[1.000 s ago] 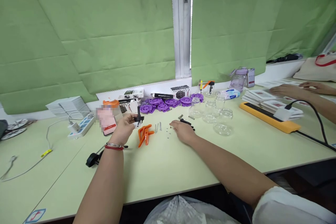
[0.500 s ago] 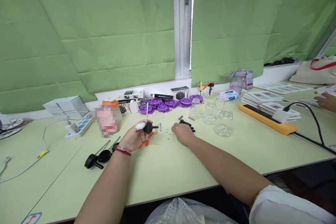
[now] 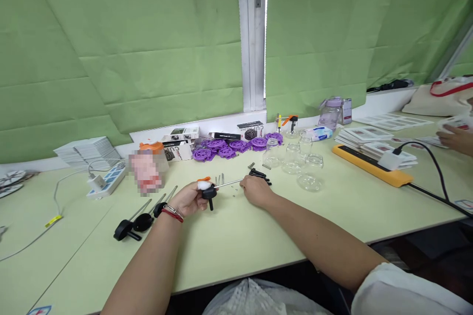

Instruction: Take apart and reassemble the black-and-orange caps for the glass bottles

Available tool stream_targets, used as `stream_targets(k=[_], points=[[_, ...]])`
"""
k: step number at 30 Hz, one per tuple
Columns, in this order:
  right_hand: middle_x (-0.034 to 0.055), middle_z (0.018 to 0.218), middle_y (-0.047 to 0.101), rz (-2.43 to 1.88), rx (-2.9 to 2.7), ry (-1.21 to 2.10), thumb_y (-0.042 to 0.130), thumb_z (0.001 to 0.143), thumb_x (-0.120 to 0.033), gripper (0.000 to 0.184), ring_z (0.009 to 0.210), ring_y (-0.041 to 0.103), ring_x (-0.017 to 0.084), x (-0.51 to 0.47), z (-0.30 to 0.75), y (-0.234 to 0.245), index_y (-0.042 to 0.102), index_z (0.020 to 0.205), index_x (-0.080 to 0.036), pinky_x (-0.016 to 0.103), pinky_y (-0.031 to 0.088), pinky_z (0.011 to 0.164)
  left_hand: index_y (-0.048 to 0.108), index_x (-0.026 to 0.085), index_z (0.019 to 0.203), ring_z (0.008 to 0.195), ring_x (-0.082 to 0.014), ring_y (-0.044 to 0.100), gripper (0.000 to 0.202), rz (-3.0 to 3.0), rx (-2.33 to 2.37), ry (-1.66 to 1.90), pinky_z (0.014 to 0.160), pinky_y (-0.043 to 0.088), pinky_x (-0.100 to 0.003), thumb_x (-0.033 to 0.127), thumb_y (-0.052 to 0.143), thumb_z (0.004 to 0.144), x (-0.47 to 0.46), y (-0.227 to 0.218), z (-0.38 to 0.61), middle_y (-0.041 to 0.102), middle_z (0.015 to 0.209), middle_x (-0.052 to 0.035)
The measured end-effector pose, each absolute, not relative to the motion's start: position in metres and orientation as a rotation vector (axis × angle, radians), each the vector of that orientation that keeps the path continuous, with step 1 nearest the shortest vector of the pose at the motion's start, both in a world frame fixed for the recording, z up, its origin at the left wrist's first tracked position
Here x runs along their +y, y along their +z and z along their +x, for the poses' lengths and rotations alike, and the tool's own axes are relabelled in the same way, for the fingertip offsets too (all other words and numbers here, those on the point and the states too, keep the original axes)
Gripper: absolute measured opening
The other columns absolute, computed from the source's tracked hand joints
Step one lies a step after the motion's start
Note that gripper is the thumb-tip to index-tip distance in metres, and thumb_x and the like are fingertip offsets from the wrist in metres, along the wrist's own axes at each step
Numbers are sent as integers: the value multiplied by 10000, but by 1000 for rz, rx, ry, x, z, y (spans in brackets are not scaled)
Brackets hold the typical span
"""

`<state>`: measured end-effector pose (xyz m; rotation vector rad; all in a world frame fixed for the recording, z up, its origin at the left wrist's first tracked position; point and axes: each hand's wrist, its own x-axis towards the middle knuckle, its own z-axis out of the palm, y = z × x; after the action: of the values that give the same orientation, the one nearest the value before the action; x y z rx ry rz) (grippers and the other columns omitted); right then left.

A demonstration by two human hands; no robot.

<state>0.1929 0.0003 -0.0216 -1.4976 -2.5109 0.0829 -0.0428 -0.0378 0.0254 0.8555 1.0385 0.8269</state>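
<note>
My left hand (image 3: 190, 198) is closed around a black knob with a thin metal rod (image 3: 221, 185) that points right across the table. A white wrap covers one fingertip and a red bracelet sits on the wrist. My right hand (image 3: 256, 190) rests palm down on the light green table (image 3: 258, 236), its fingers curled near the rod's tip and some tiny loose parts. Small black pieces (image 3: 259, 173) lie just beyond it. An orange clamp (image 3: 203, 179) peeks out behind my left hand.
Three more black-knobbed rods (image 3: 142, 216) lie left of my left hand. Clear glass jars (image 3: 295, 162), purple discs (image 3: 229, 146), small boxes and a power strip (image 3: 105, 181) stand toward the window. An orange strip (image 3: 371, 166) with card stacks is at right, where another person's hand (image 3: 455, 139) works.
My left hand has lowered and tipped the rod from pointing up to lying level toward the right. My right hand has stayed almost in place. The other person's hands have drawn back to the right.
</note>
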Motion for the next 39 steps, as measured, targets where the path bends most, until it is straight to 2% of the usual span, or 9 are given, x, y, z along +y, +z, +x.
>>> stream_targets(k=[2, 7, 12, 15, 18, 24, 32, 36, 39], points=[[83, 938, 646, -1503, -2456, 162, 505, 814, -96, 166, 861, 591, 172, -1, 194, -20, 658, 790, -157, 240, 352, 671, 650, 89, 837, 398, -63, 372, 189, 870, 1025, 822, 368, 336, -211, 230, 623, 714, -38, 26, -43, 515, 558, 3], [75, 918, 663, -1412, -1992, 540, 476, 851, -153, 183, 817, 588, 156, -2, 197, -14, 659, 862, -160, 250, 401, 699, 634, 114, 895, 416, -76, 461, 204, 832, 1038, 872, 411, 433, -243, 194, 650, 708, -38, 24, -43, 645, 725, -54], [39, 809, 670, -1101, -1502, 1197, 488, 822, -219, 112, 531, 520, 91, -1, 197, -13, 574, 859, -158, 217, 369, 488, 594, 139, 947, 378, -73, 449, 200, 747, 1070, 933, 425, 472, -267, 167, 612, 750, -37, 25, -37, 667, 749, -55], [45, 787, 672, -988, -1362, 1393, 542, 791, -228, 96, 504, 524, 76, -4, 196, -11, 553, 847, -151, 186, 326, 425, 586, 128, 949, 400, -91, 487, 183, 745, 1073, 935, 455, 505, -289, 170, 597, 771, -38, 26, -35, 662, 732, -57], [40, 767, 674, -937, -1328, 1439, 595, 762, -240, 127, 515, 542, 76, -5, 195, -10, 562, 843, -148, 175, 341, 410, 578, 130, 960, 438, -111, 530, 181, 743, 1085, 945, 476, 519, -294, 168, 582, 784, -37, 25, -36, 660, 726, -58], [38, 762, 682, -907, -1308, 1455, 642, 736, -260, 168, 511, 549, 71, -6, 197, -9, 580, 836, -140, 176, 368, 419, 562, 140, 937, 376, -74, 441, 137, 734, 1098, 950, 460, 506, -293, 171, 548, 804, -36, 24, -37, 665, 753, -53], [26, 736, 670, -979, -1427, 1390, 615, 753, -235, 109, 500, 522, 62, -3, 201, -12, 582, 811, -149, 171, 381, 430, 556, 155, 810, 354, -47, 350, 63, 772, 1129, 861, 369, 372, -224, 209, 564, 778, -36, 19, -35, 640, 735, -40], [13, 699, 650, -1013, -1467, 1360, 609, 759, -233, 90, 481, 502, 62, -1, 202, -13, 575, 786, -154, 177, 393, 430, 544, 163, 756, 349, -29, 318, 106, 762, 1179, 791, 353, 284, -178, 250, 604, 755, -35, 15, -31, 549, 608, 14], [4, 668, 630, -1055, -1483, 1349, 591, 771, -218, 67, 464, 481, 60, -1, 203, -12, 571, 770, -154, 179, 395, 423, 505, 182, 754, 355, -40, 329, 228, 785, 1163, 780, 349, 288, -186, 376, 624, 751, -36, 13, -28, 515, 601, 35]])
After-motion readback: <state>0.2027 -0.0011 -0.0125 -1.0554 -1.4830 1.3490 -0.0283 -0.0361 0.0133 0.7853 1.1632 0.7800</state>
